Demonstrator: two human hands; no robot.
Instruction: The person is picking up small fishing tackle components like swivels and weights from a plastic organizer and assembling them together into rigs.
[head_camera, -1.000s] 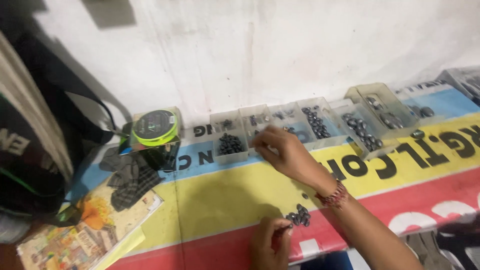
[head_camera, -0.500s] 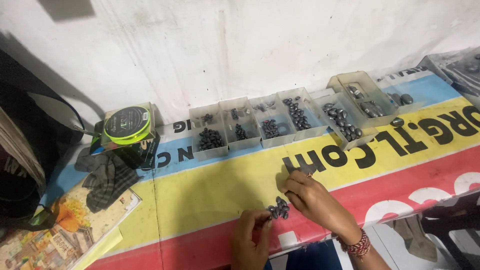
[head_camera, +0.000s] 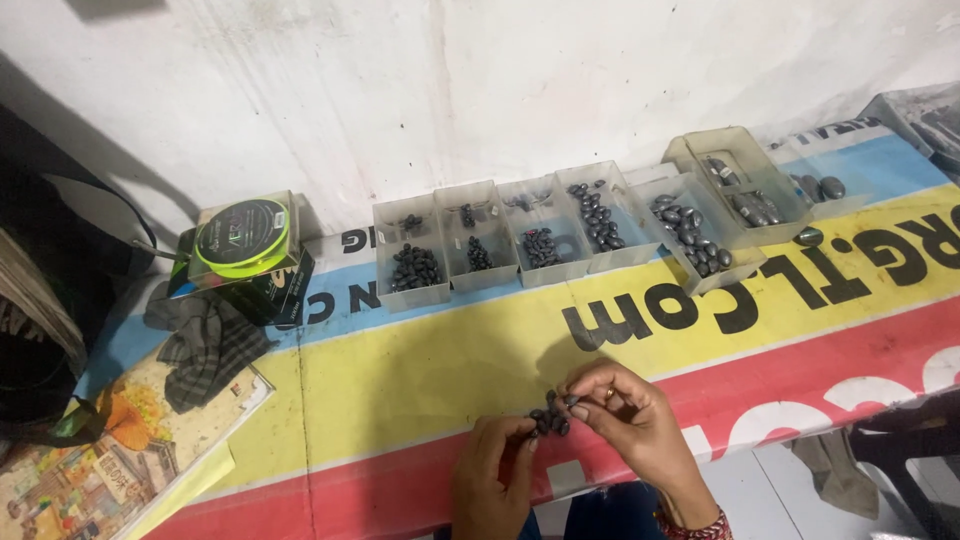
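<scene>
A small heap of dark oval metal weights (head_camera: 550, 415) lies near the front edge of a table covered by a yellow, red and blue printed banner (head_camera: 420, 370). My left hand (head_camera: 492, 480) has its fingertips at the heap's left side. My right hand (head_camera: 640, 430), with a ring and a red bracelet, pinches one weight at the heap's right side. Behind, against the white wall, stands a row of clear plastic compartment boxes (head_camera: 560, 230) holding sorted dark weights of different sizes.
A spool of green line (head_camera: 243, 238) sits on a dark box at the left, beside a grey checked cloth (head_camera: 205, 345) and a colourful printed book (head_camera: 110, 450). A dark bag (head_camera: 40, 330) is at the far left. Another tray (head_camera: 925, 115) sits far right.
My right hand came back from the row of boxes to the heap at the front edge and now pinches a weight. The camera view shifted left and closer.
</scene>
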